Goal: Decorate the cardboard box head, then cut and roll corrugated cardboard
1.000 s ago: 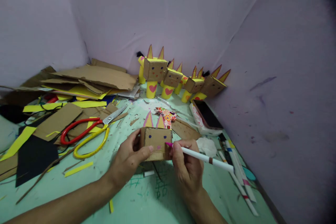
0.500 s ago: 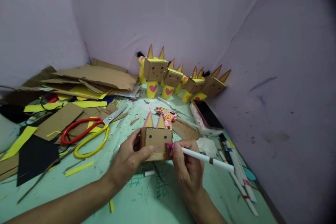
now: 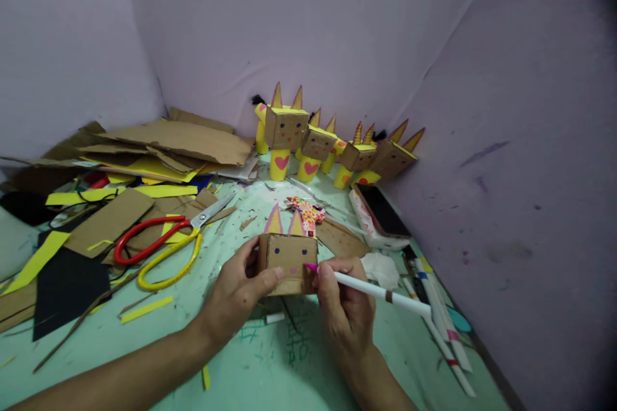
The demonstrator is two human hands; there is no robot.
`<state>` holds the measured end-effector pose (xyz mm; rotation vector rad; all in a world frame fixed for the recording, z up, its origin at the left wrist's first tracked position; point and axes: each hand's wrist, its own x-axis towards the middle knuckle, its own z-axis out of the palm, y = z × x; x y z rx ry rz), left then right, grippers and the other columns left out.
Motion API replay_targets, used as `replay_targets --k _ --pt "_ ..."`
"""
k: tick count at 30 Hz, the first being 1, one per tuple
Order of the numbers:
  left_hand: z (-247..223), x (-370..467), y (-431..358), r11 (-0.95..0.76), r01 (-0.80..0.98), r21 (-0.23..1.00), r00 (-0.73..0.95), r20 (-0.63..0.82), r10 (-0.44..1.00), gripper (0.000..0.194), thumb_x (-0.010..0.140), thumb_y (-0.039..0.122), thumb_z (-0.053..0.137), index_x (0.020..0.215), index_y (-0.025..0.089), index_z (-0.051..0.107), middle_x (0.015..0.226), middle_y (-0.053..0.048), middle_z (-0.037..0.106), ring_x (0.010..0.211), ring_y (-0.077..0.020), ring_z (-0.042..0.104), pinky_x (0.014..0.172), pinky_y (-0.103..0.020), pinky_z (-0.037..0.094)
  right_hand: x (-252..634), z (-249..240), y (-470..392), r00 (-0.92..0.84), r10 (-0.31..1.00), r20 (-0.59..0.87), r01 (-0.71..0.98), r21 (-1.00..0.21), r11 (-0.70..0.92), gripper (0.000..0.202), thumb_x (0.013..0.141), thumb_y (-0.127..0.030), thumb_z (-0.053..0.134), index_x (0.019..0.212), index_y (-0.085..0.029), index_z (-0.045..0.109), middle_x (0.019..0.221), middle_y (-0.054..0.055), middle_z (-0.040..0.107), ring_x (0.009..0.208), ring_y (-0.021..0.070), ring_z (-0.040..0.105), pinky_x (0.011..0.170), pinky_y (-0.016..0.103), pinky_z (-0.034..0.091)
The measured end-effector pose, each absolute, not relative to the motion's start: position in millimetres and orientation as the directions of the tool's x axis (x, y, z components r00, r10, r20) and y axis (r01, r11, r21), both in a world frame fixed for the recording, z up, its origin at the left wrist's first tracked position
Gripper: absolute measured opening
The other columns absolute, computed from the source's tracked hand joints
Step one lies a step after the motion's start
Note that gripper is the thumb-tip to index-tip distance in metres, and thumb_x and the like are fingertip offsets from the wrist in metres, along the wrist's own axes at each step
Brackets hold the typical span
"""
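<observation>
A small cardboard box head [image 3: 289,257] with two dark eye dots, a pink mark low in the middle and two yellow pink-edged ears is held just above the table. My left hand [image 3: 243,286] grips its left side, thumb across the front face. Pinched in my right hand [image 3: 344,298] is a white marker pen [image 3: 376,286] with a pink tip and a brown band. The tip is at the right part of the box's front, close to the pink mark. Some of my right fingers are hidden behind the marker and the box.
Large scissors [image 3: 166,237] with red and yellow handles lie left among paper scraps, below stacked cardboard [image 3: 178,138]. Several yellow box-headed figures [image 3: 284,128] stand at the back. A phone [image 3: 380,209] and several markers [image 3: 441,318] lie right. Patterned paper [image 3: 308,210] sits behind the box.
The pink mark on the box front looks a little rounder and fuller. Both hands keep their hold, and the view has shifted very slightly.
</observation>
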<state>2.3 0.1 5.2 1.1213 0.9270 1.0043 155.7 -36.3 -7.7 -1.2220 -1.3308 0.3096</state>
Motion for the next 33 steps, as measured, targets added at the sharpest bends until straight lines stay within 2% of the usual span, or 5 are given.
replay_targets --k 5,12,16,23,33 --pt "8.2 3.5 -0.1 0.136 -0.155 0.979 0.276 -0.089 0.957 0.056 0.074 0.033 0.068 0.123 0.015 0.050 0.120 -0.010 0.067 0.107 -0.0263 0.063 0.089 -0.032 0.051 159.2 -8.8 -34.3 0.245 0.755 0.609 0.475 -0.754 0.454 0.015 0.094 -0.023 0.049 0.079 -0.022 0.052 0.059 -0.006 0.055 0.048 0.0091 0.051 0.045 0.019 0.040" --pt "7.4 3.4 0.6 0.130 -0.158 0.979 0.283 -0.082 0.956 0.055 0.075 0.034 0.068 0.124 0.015 0.051 0.120 -0.009 0.067 0.107 -0.0255 0.063 0.088 -0.031 0.051 153.4 -6.7 -36.0 0.332 0.784 0.525 0.430 -0.824 0.370 0.018 0.094 -0.028 0.048 0.077 -0.022 0.052 0.060 -0.005 0.052 0.050 0.0103 0.049 0.046 0.021 0.038" --pt "6.7 3.8 2.5 0.122 -0.153 0.981 0.287 -0.074 0.955 0.054 0.075 0.033 0.068 0.124 0.015 0.051 0.122 -0.009 0.066 0.108 -0.0262 0.062 0.090 -0.032 0.050 152.6 -5.2 -37.1 0.301 0.788 0.538 0.436 -0.812 0.388 0.018 0.094 -0.028 0.048 0.078 -0.021 0.053 0.059 -0.005 0.052 0.049 0.0102 0.048 0.045 0.022 0.037" --pt "9.9 3.1 0.2 0.110 -0.133 0.985 0.289 -0.067 0.955 0.052 0.075 0.032 0.066 0.122 0.014 0.052 0.121 -0.011 0.067 0.105 -0.0264 0.064 0.088 -0.033 0.050 149.5 -4.4 -39.3 0.335 0.813 0.475 0.400 -0.854 0.334 0.022 0.095 -0.034 0.047 0.077 -0.021 0.052 0.059 -0.003 0.052 0.051 0.0121 0.048 0.048 0.025 0.037" --pt "8.4 3.7 1.0 0.112 -0.136 0.984 0.288 -0.069 0.955 0.054 0.075 0.034 0.066 0.123 0.014 0.051 0.122 -0.011 0.066 0.107 -0.0273 0.063 0.089 -0.034 0.050 153.1 -5.7 -38.4 0.291 0.798 0.527 0.422 -0.820 0.387 0.021 0.095 -0.032 0.049 0.078 -0.021 0.055 0.059 -0.003 0.055 0.051 0.0125 0.052 0.048 0.025 0.039"
